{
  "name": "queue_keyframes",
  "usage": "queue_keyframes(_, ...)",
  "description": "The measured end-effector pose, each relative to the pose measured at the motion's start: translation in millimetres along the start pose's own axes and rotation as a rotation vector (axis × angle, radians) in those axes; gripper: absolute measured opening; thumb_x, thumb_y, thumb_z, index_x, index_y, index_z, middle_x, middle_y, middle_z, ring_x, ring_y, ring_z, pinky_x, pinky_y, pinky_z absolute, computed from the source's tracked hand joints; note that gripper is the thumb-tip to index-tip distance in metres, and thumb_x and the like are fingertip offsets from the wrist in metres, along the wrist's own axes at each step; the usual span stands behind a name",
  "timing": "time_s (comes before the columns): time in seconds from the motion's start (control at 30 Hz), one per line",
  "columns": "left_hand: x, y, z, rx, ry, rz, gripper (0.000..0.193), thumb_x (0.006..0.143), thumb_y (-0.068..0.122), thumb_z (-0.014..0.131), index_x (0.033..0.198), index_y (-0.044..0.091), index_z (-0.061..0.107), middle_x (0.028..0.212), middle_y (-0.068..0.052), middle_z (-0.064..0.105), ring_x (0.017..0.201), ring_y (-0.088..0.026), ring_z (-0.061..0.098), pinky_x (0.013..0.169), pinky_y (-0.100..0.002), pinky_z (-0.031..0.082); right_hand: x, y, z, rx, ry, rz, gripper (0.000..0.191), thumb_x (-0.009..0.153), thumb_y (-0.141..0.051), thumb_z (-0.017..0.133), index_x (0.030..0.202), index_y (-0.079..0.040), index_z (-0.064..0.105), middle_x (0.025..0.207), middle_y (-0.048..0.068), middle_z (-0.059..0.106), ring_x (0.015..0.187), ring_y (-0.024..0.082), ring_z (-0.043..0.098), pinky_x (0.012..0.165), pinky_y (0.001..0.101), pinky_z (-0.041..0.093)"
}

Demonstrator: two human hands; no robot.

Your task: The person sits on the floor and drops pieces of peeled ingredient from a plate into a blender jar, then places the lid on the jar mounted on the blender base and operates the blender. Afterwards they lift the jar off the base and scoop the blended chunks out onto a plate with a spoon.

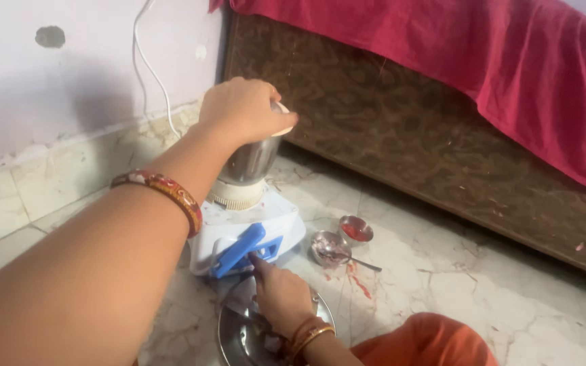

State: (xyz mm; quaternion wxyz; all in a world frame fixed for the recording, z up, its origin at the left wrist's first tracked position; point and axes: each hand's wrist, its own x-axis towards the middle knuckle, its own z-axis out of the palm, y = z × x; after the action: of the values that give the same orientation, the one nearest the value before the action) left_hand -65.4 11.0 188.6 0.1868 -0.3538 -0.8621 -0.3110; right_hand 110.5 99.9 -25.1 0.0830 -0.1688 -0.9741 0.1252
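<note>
A white mixer grinder base (276, 227) with a blue knob (239, 249) stands on the marble floor. A steel jar (249, 163) sits on it. My left hand (242, 108) presses down on the jar's white lid (286, 125). My right hand (279, 295) reaches up from below, its fingertips touching the blue knob. Both wrists wear bangles.
A steel plate (235, 339) lies under my right hand. Two small steel bowls (356, 229) (327, 247), one with a spoon, sit right of the grinder amid red smears. A brown bed base (442, 149) with red cloth (496, 54) runs behind. A white cord (147, 61) hangs on the wall.
</note>
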Motion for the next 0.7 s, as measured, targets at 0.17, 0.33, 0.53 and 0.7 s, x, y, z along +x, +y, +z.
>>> queue_keyframes(0.17,1.4,-1.1,-0.1,0.006,-0.015,-0.006,0.059,0.075,0.063,0.069,0.12,0.025,0.075,0.116,-0.011,0.072,0.109,-0.03,0.068,0.092,-0.044,0.054,2.0,0.6,2.0,0.019,0.01,-0.012,0.045,0.099,-0.023,0.047,0.142,-0.027,0.057,0.093,0.02,0.072,0.086,0.041,0.069,0.079,0.0536,0.052)
queue_keyframes(0.33,0.7,0.5,-1.4,0.009,-0.012,-0.003,0.058,0.075,0.062,0.07,0.119,0.025,0.076,0.116,-0.011,0.073,0.108,-0.031,0.068,0.091,-0.044,0.055,1.0,-4.1,-9.0,0.059,0.003,-0.037,0.048,0.094,-0.019,0.049,0.141,-0.024,0.059,0.092,0.02,0.072,0.084,0.039,0.069,0.075,0.0521,0.053)
queue_keyframes(0.53,-5.6,2.3,-5.9,0.007,-0.008,0.025,0.059,0.076,0.063,0.069,0.119,0.024,0.077,0.113,-0.012,0.074,0.105,-0.032,0.07,0.092,-0.043,0.055,-5.8,-24.1,-48.5,0.284,0.503,-0.068,0.019,0.09,-0.029,0.067,0.093,-0.014,0.078,0.063,0.011,0.071,0.055,0.025,0.068,0.058,0.0389,0.055)
queue_keyframes(0.7,-9.4,8.8,-12.2,-0.023,-0.024,-0.018,0.054,0.077,0.059,0.074,0.117,0.023,0.076,0.111,-0.013,0.075,0.105,-0.032,0.07,0.089,-0.044,0.056,32.2,-55.7,-116.1,0.241,1.002,-0.517,0.023,0.095,-0.014,0.062,0.116,-0.003,0.065,0.113,0.015,0.065,0.102,0.031,0.064,0.088,0.0395,0.052)
